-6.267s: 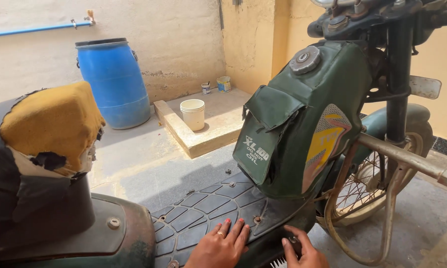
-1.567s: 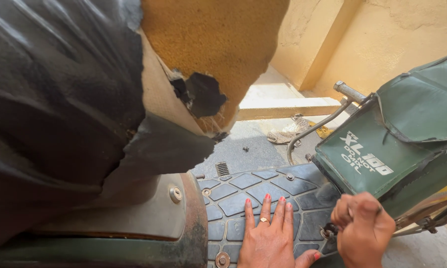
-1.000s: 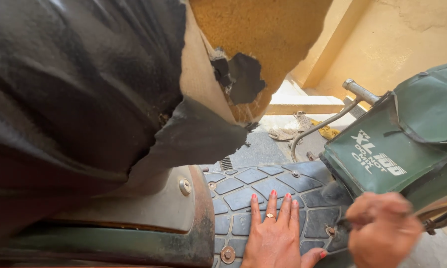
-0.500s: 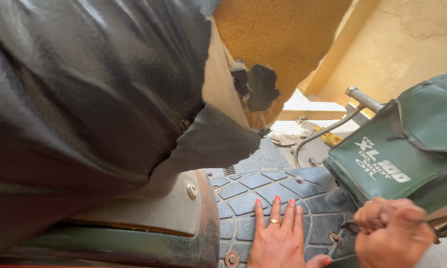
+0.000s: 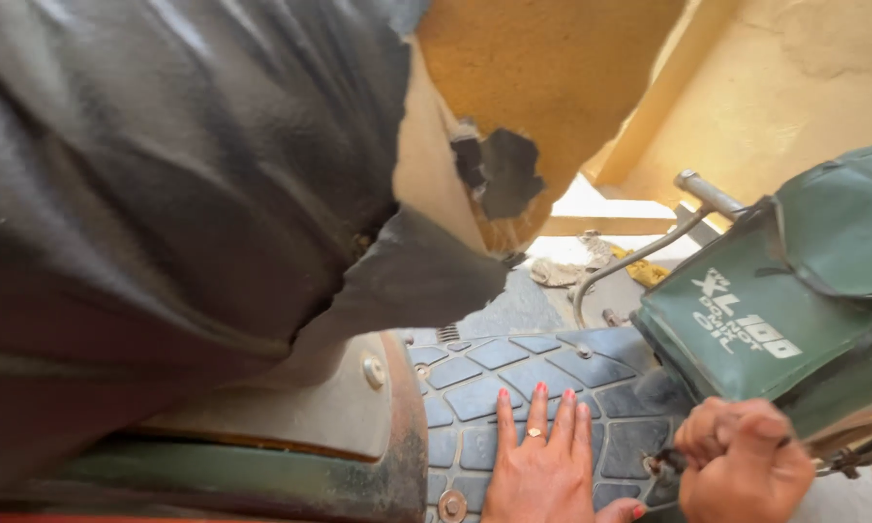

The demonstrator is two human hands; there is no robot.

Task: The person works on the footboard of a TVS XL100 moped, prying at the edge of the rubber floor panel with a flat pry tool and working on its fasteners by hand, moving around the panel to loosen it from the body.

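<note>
A fastener at the footboard edge is being worked, not yet freed

The left hand [image 5: 544,465] is laid flat, fingers spread, on the ribbed rubber footboard mat [image 5: 513,373]; just right of the mat, the right hand [image 5: 746,470] is closed around a small dark tool [image 5: 670,463] below the green bag [image 5: 794,291]

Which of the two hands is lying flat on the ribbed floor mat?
The left hand, fingers spread flat on the mat; the right hand is fisted around a small tool.
</note>
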